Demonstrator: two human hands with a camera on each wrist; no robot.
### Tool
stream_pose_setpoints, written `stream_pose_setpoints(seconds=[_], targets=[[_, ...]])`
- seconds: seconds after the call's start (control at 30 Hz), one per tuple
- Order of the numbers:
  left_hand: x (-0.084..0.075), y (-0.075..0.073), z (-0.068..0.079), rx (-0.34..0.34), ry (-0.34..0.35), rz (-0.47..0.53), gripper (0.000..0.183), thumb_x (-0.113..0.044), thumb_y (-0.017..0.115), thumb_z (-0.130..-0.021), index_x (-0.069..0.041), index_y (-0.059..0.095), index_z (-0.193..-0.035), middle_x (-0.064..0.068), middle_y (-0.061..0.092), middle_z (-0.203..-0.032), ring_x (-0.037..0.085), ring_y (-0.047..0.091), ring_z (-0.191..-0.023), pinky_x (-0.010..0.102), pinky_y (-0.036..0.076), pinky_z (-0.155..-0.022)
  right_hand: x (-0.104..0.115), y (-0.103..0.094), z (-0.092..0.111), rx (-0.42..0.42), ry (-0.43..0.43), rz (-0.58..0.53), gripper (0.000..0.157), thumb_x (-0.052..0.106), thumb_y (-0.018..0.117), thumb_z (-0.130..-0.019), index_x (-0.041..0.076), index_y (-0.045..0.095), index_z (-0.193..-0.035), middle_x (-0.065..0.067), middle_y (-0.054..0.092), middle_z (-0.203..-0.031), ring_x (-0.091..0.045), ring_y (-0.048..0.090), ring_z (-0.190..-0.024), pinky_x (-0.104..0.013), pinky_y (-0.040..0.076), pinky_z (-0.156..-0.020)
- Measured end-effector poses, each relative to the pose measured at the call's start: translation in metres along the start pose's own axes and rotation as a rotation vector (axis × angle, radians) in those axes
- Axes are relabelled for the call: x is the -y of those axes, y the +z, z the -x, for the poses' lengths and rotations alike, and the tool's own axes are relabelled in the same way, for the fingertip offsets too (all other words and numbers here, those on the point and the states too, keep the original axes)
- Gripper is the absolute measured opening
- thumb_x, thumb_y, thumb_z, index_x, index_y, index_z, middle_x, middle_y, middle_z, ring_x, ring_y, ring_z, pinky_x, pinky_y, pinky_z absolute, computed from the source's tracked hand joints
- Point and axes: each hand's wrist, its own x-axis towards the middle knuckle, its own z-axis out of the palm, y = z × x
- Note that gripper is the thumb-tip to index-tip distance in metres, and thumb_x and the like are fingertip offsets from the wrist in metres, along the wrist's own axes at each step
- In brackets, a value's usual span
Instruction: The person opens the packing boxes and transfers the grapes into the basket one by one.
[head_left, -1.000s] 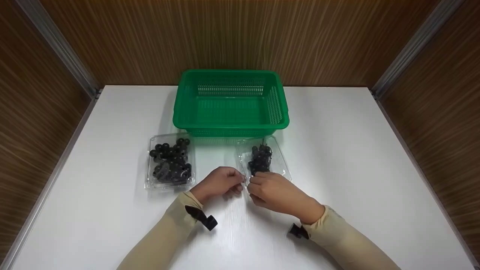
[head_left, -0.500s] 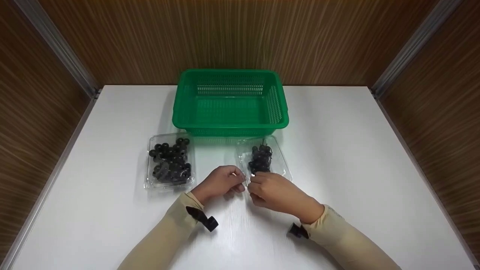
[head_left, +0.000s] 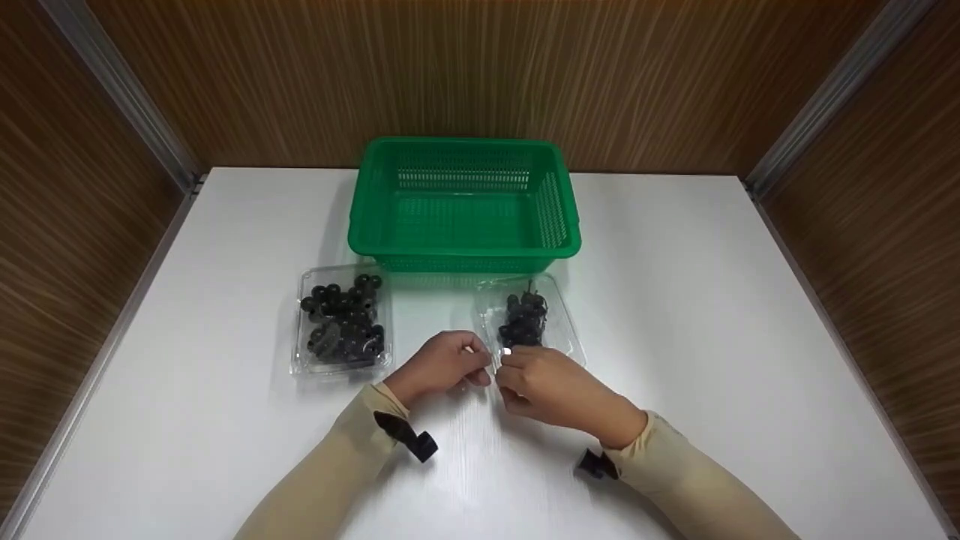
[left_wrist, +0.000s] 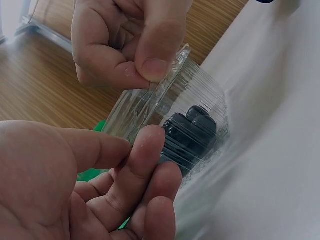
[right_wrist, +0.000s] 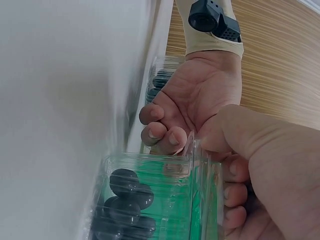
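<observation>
A clear plastic clamshell box (head_left: 561,330) with a bunch of dark grapes (head_left: 525,315) inside lies in front of the basket, right of centre. My left hand (head_left: 444,366) pinches the near-left edge of this box between thumb and index finger, its other fingers loosely curled. Close beside it, my right hand (head_left: 562,386) pinches the same edge near the front corner. In the left wrist view, the right thumb and finger grip the rim (left_wrist: 182,57) of the box. The front of the box is partly hidden behind the right hand in the head view.
A second clear clamshell box (head_left: 337,370) holding dark grapes (head_left: 345,322) sits to the left on the white table (head_left: 675,285). Behind both boxes stands a green plastic basket (head_left: 465,253) with slotted walls. Wood-grain panels (head_left: 480,67) enclose the table at the back and sides.
</observation>
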Motion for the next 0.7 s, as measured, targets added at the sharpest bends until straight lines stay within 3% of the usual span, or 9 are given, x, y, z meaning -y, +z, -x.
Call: stream_pose_setpoints(seconds=[0.1,0.43,0.7], targets=[[-0.0001,0.0000,-0.0005,0.003,0.000,-0.006,0.015,-0.015,0.060,-0.102,-0.005,0.068,-0.094,0.007,0.077,-0.079,0.009,0.068,-0.066,0.022,0.048,-0.055,0.0001,0.0006,0.0007,-0.003,0.001,-0.013,0.026,-0.004,0.071,-0.071,0.014,0.052,-0.070,0.005,0.046,-0.068,-0.012,0.042,-0.066,-0.025,0.039,-0.060],[-0.0004,0.0002,0.0002,-0.017,0.007,0.011,0.013,-0.013,0.062,-0.101,-0.005,0.067,-0.092,0.008,0.077,-0.079,0.013,0.069,-0.069,0.022,0.047,-0.055,-0.0007,0.0037,-0.0004,-0.027,0.003,-0.012,0.025,-0.002,0.071,-0.072,0.014,0.053,-0.071,0.005,0.049,-0.067,-0.013,0.044,-0.064,-0.027,0.041,-0.059],[0.0005,-0.0002,-0.0002,-0.033,0.005,0.017,0.011,-0.013,0.063,-0.100,-0.007,0.067,-0.092,0.001,0.074,-0.076,0.014,0.069,-0.070,0.021,0.048,-0.055,0.0024,0.0070,-0.0014,-0.096,0.032,0.013,0.025,-0.002,0.071,-0.070,0.015,0.053,-0.069,0.005,0.049,-0.066,-0.013,0.044,-0.062,-0.027,0.041,-0.056]])
